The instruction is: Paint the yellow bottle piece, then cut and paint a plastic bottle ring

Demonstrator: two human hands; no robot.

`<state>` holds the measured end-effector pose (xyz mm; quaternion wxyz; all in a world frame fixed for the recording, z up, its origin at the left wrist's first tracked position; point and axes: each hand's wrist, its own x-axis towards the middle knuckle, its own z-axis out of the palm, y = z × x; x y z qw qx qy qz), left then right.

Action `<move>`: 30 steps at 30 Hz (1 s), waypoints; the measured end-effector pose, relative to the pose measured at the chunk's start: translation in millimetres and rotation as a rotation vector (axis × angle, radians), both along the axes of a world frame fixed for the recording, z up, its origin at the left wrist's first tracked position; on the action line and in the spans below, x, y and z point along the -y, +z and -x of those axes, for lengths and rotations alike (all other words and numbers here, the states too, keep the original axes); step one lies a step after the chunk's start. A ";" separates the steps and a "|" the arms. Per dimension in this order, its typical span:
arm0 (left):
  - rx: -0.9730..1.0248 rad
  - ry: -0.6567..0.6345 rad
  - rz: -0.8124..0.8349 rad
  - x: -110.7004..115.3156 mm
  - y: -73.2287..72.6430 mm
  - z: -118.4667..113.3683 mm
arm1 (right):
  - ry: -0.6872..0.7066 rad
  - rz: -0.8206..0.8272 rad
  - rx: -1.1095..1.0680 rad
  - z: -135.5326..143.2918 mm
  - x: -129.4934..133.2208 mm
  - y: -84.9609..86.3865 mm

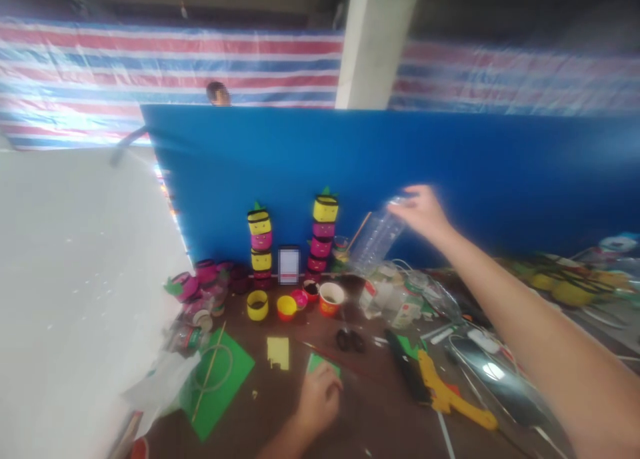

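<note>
Clear, ribbed plastic formed the bottle [375,235], which was tilted, and the right hand [425,211] held it at its top end. The left hand [320,397], with curled fingers, touched a small green piece [316,363] on the brown surface [370,409]; whether it gripped this piece, one could not tell. Behind stood 2 soft-looking towers [323,247], yellow and pink, with faces.

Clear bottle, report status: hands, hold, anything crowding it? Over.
Right hand grips clear bottle by its upper end, tilted. Left hand at small green piece. Clear containers crowd bottle's lower end.
</note>
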<state>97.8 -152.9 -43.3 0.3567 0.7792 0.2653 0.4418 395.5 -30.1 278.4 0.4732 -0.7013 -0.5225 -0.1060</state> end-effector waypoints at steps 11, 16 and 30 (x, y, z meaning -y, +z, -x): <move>-0.006 -0.005 0.035 0.3 -1.8 0.5 | 0.001 0.114 -0.053 28.0 -5.1 -24.5; -0.008 -0.012 0.036 -0.6 -0.2 1.0 | -0.014 0.212 -0.015 28.5 -13.9 -43.0; -0.042 -0.028 0.052 -3.9 -4.0 -3.2 | -0.071 0.586 0.106 9.7 -36.0 -105.2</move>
